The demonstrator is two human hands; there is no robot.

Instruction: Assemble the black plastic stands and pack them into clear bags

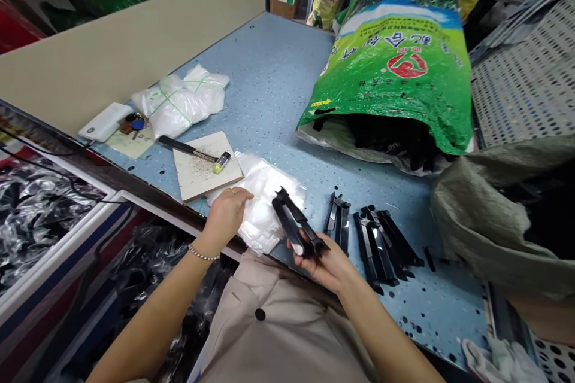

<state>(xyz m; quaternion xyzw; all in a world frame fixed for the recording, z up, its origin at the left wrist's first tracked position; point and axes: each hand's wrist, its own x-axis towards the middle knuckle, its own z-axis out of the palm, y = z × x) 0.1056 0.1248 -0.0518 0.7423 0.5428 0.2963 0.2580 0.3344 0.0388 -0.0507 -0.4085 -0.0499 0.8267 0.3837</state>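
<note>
Black plastic parts (291, 215), long and narrow with notched ends, are gripped near their lower end by my right hand (326, 263). They tilt over the right side of a stack of clear plastic bags (263, 206). My left hand (227, 215) is at the left edge of that stack, fingers curled and pinched at a bag; the thumb tip is hidden. Similar black parts (336, 218) lie on the table just right of my right hand, with several more black parts (380, 245) farther right.
A hammer (197, 152) rests on a wooden board (184, 173). Behind it are a tied plastic bundle (184, 99) and a white device (105, 122). A green sack (390, 90) of black pieces lies on the blue table (265, 108). An open sack (471, 215) stands right; bins of wrapped parts (36, 215) stand left.
</note>
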